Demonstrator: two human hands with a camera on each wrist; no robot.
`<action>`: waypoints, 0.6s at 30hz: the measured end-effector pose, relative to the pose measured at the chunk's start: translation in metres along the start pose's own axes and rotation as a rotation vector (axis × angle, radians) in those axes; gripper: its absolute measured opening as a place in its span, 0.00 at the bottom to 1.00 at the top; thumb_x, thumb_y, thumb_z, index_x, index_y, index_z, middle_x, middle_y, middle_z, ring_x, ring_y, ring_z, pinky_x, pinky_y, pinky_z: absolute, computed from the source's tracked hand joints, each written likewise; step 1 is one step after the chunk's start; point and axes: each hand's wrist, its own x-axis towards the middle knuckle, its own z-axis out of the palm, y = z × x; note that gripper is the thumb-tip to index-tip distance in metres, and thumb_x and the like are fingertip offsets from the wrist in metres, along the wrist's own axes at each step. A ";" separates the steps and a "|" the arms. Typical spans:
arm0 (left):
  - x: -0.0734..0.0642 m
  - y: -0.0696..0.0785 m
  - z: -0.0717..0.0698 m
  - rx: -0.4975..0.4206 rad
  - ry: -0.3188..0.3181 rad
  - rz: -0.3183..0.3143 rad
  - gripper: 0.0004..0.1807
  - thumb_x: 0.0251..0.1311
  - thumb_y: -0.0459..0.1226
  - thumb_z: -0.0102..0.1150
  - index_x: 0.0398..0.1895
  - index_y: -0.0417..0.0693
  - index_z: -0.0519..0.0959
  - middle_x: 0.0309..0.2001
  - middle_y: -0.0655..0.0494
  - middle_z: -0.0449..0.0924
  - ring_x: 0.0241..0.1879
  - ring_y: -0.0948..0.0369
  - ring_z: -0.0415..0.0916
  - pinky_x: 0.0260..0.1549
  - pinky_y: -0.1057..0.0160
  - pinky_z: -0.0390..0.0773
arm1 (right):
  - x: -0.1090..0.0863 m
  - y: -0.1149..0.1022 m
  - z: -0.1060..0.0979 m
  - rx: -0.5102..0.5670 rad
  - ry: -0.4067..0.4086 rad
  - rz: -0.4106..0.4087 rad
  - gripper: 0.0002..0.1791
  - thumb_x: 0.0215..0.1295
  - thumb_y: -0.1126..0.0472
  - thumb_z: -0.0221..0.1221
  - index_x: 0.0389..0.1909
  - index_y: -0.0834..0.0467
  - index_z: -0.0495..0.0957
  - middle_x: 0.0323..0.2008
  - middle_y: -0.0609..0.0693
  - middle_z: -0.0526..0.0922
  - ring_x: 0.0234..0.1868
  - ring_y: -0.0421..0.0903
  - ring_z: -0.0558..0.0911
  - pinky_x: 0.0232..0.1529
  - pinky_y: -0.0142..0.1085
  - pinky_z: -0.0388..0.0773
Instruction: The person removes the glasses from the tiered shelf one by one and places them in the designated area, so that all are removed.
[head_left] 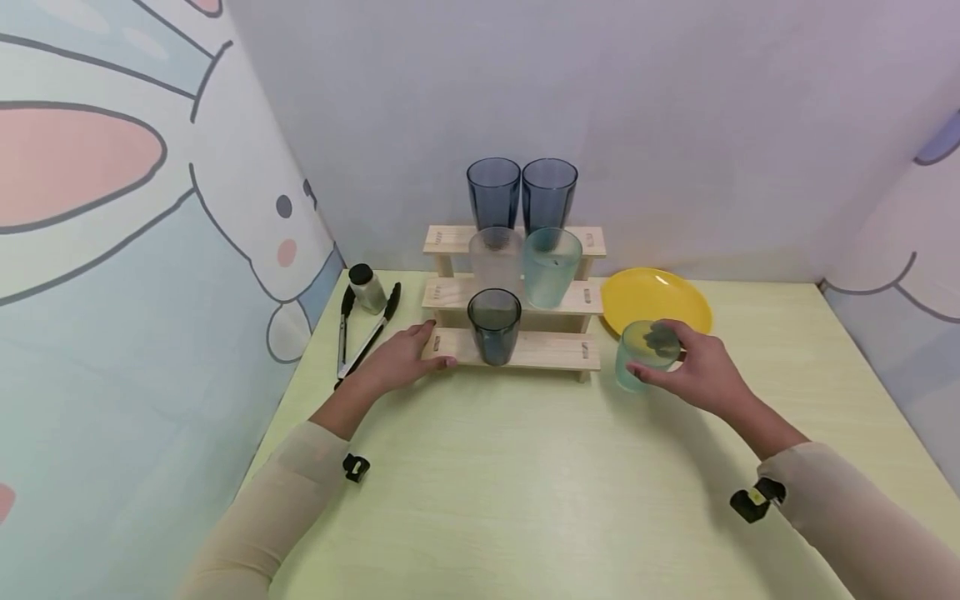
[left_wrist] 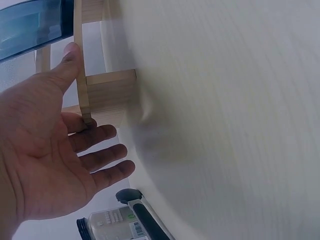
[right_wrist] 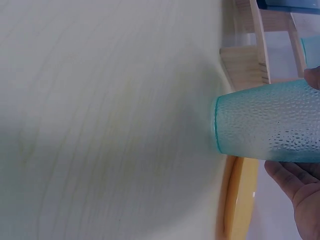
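Note:
In my right hand (head_left: 697, 367) is a translucent teal tumbler (head_left: 633, 371), gripped near its rim with the thumb on one side and fingers on the other. Its textured wall (right_wrist: 270, 122) fills much of the right wrist view, upright with the base close over the table. My left hand (head_left: 401, 358) holds the left end of the lowest step of a wooden three-step rack (head_left: 551, 350), thumb at the front edge and index finger at the back. The other fingers (left_wrist: 112, 172) extend loosely. A dark grey glass (head_left: 495, 325) stands on that lowest step.
A clear frosted tumbler (head_left: 495, 260) and another teal tumbler (head_left: 551, 271) occupy the middle step. Two blue-grey glasses (head_left: 550, 192) stand on top. A yellow plate (head_left: 652, 292) lies right of the rack; black-handled tongs (head_left: 367, 342) and a black-capped jar (head_left: 367, 289) are on the left.

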 end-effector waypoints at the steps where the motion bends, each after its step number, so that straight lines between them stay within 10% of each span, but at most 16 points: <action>1: 0.000 0.000 0.000 -0.001 0.000 0.000 0.59 0.76 0.68 0.59 0.91 0.38 0.49 0.87 0.33 0.57 0.85 0.35 0.59 0.79 0.36 0.67 | 0.000 0.001 0.001 -0.001 -0.002 0.000 0.44 0.61 0.45 0.82 0.68 0.69 0.77 0.56 0.71 0.88 0.50 0.67 0.90 0.47 0.49 0.87; 18: 0.000 -0.003 0.001 -0.037 0.007 0.020 0.59 0.75 0.68 0.60 0.91 0.38 0.49 0.87 0.34 0.57 0.85 0.36 0.59 0.80 0.36 0.66 | 0.002 0.006 0.002 0.021 -0.053 0.005 0.48 0.65 0.46 0.79 0.74 0.71 0.71 0.62 0.74 0.84 0.55 0.71 0.88 0.54 0.66 0.85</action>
